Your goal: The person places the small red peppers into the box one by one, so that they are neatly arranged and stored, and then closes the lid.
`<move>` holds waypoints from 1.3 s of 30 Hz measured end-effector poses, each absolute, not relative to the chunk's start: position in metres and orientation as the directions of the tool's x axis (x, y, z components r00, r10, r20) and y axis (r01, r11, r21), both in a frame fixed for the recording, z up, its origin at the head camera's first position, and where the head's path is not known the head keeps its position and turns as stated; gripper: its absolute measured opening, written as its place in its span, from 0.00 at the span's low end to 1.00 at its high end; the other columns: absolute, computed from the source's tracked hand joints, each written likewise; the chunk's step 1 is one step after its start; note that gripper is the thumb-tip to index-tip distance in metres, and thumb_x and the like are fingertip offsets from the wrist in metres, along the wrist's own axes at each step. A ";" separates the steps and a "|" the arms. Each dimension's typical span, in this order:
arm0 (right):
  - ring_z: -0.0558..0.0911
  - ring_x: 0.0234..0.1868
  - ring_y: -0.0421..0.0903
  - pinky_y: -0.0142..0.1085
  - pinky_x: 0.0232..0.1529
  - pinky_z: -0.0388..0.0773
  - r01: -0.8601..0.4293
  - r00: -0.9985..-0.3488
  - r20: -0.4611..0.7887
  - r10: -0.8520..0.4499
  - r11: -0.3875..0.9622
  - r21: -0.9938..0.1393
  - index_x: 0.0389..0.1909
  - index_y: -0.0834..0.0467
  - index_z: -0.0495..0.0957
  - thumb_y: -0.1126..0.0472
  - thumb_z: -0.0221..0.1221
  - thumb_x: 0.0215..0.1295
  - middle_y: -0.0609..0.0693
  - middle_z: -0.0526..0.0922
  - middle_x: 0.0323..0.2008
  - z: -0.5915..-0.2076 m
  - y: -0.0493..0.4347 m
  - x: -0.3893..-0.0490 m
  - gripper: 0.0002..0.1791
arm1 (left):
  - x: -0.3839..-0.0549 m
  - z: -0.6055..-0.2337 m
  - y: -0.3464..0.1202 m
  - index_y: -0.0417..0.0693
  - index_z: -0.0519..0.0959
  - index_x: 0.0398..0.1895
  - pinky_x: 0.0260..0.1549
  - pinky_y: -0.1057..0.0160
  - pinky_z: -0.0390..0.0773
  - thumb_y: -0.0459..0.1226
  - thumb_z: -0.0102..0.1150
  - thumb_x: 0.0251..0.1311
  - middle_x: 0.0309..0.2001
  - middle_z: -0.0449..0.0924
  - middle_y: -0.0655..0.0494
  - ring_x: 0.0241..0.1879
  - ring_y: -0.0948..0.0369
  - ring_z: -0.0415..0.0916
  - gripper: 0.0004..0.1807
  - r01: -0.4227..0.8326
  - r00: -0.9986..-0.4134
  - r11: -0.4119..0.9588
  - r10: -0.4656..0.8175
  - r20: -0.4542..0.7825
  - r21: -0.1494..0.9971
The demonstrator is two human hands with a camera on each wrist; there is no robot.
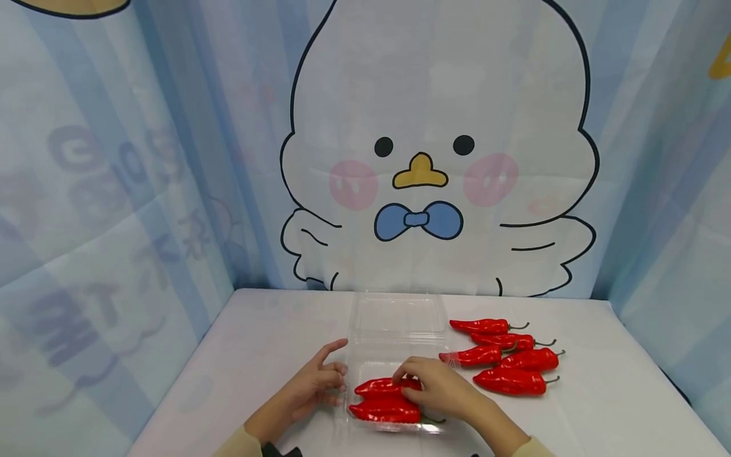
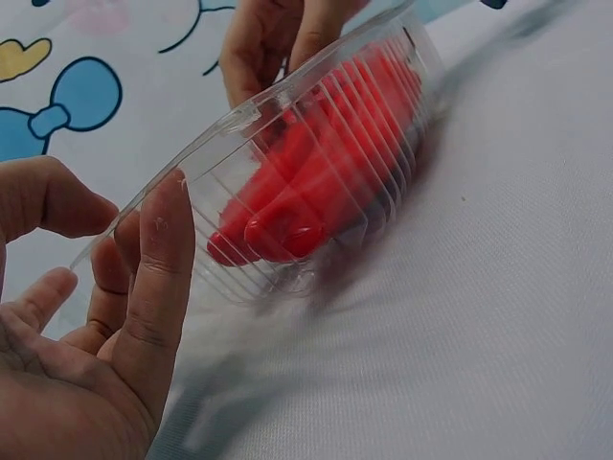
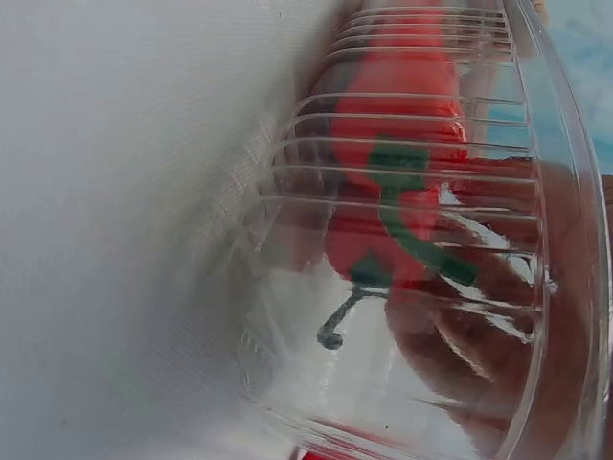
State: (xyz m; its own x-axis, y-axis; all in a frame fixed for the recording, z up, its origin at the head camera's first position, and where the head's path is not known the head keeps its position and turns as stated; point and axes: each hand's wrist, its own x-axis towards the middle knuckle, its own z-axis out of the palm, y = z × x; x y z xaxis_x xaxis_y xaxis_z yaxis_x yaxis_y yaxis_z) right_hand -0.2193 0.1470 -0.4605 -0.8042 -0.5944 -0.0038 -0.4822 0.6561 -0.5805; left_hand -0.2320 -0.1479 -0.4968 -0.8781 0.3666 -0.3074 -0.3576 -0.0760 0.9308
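- Right hand (image 1: 436, 386) pinches rear pepper (image 1: 375, 386) — crooked release could leave it riding front pepper (image 1: 385, 410).
- Left hand (image 1: 314, 386) at container (image 1: 400, 428) edge, can't tell if gripping — container could skid if bumped.

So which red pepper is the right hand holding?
The farther pepper in the clear container, from the person's viewpoint: the right hand pinches it. The nearer pepper there isn't gripped, and five loose peppers lie outside, to the right.

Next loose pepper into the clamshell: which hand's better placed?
Probably right hand, once it lets go of its pepper: the loose red peppers lie on its side; the left hand is across the clamshell from them.
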 end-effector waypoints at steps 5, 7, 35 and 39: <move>0.81 0.43 0.34 0.37 0.49 0.85 -0.487 -0.807 0.009 -0.591 0.656 -0.576 0.48 0.47 0.85 0.57 0.65 0.67 0.41 0.85 0.46 -0.460 0.148 -0.219 0.10 | -0.233 -0.497 -0.148 0.56 0.53 0.81 0.26 0.66 0.85 0.29 0.56 0.60 0.43 0.75 0.54 0.32 0.62 0.76 0.46 -0.357 -0.876 -0.079 0.375 -0.304 0.931; 0.81 0.43 0.34 0.37 0.49 0.85 -0.483 -0.808 0.005 -0.589 0.658 -0.577 0.49 0.47 0.85 0.57 0.65 0.67 0.41 0.85 0.46 -0.461 0.148 -0.219 0.10 | -0.232 -0.497 -0.148 0.55 0.53 0.81 0.26 0.66 0.85 0.29 0.56 0.60 0.43 0.75 0.54 0.32 0.62 0.76 0.46 -0.357 -0.875 -0.083 0.379 -0.302 0.930; 0.83 0.50 0.48 0.41 0.49 0.84 -0.507 -0.817 0.067 -0.572 0.660 -0.554 0.51 0.50 0.84 0.58 0.63 0.69 0.44 0.86 0.49 -0.445 0.169 -0.219 0.12 | -0.231 -0.496 -0.147 0.55 0.53 0.81 0.26 0.67 0.84 0.29 0.56 0.59 0.43 0.75 0.54 0.32 0.62 0.76 0.46 -0.359 -0.881 -0.085 0.358 -0.308 0.929; 0.84 0.50 0.49 0.41 0.48 0.85 -0.502 -0.824 0.071 -0.563 0.666 -0.551 0.51 0.51 0.84 0.60 0.65 0.67 0.45 0.86 0.49 -0.443 0.176 -0.218 0.12 | -0.231 -0.497 -0.147 0.55 0.53 0.81 0.26 0.67 0.84 0.29 0.56 0.59 0.43 0.75 0.54 0.33 0.63 0.76 0.46 -0.358 -0.883 -0.086 0.357 -0.306 0.930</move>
